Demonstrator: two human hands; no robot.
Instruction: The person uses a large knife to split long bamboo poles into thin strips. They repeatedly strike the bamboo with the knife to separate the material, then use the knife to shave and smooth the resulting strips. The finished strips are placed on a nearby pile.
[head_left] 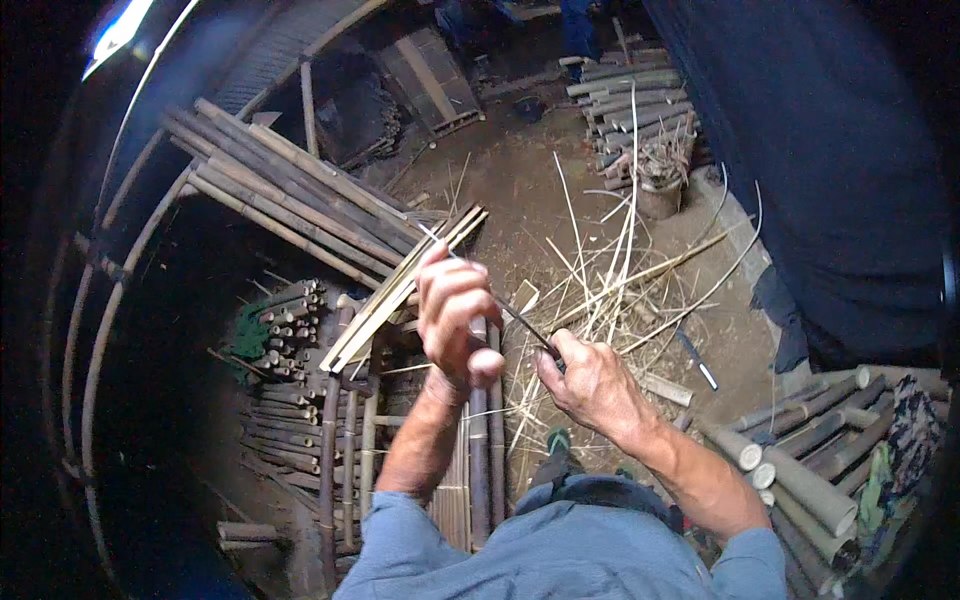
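Note:
My left hand [452,312] is raised in front of me with its fingers curled. A thin pale bamboo strip [430,233] sticks out at the top of that hand, which seems closed on it; the strip's lower part is hidden. Lower and to the right, my right hand [592,388] is closed on the handle of a knife, the handle mostly covered by the fingers. The narrow dark blade [524,322] slants up and left toward my left hand. Beyond the left hand, a bundle of split bamboo slats [395,290] lies across a bamboo frame.
Long bamboo poles [290,190] rest at the left, with stacked cut tubes [290,400] below. Loose strips [610,290] litter the dirt floor around a blue-handled tool [697,360]. Thick bamboo pieces [805,490] lie at lower right. A dark cloth [840,180] hangs at right.

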